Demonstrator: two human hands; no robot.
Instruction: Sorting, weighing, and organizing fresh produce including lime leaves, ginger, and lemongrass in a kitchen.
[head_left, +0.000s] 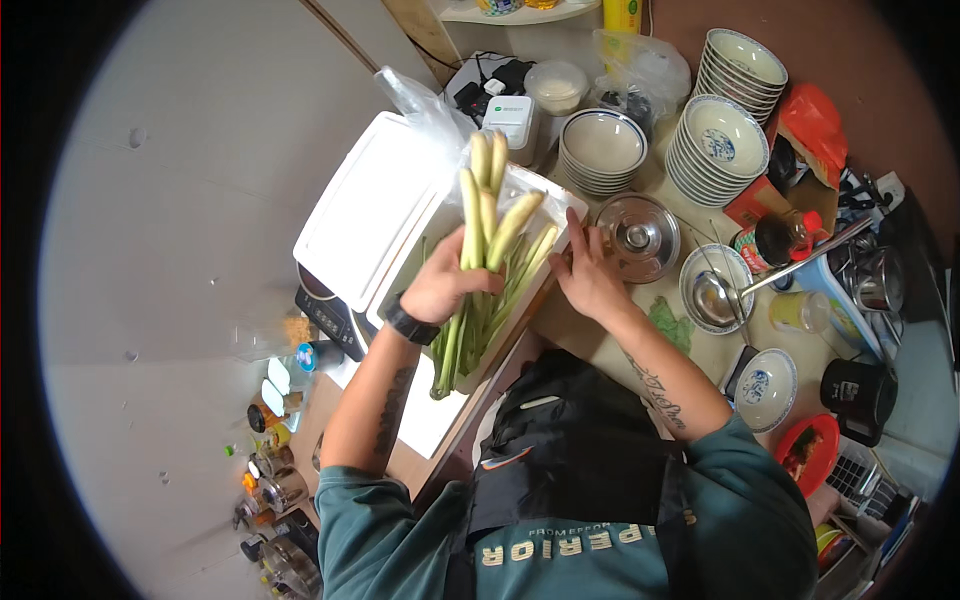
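Observation:
My left hand, with a black watch at the wrist, grips a bunch of long green vegetable stalks with pale thick ends. The bunch is over a white foam box, its leafy ends hanging down inside. More green stalks lie in the box beside the bunch. My right hand rests at the box's right rim with its fingers apart, the index finger stretched along the edge. The white foam lid leans at the box's left side. A clear plastic bag lies at the far end.
Right of the box stand stacked bowls, a glass lid, a ladle in a bowl, a leaf, a red-capped bottle and a red bowl. An induction cooker is partly under the lid.

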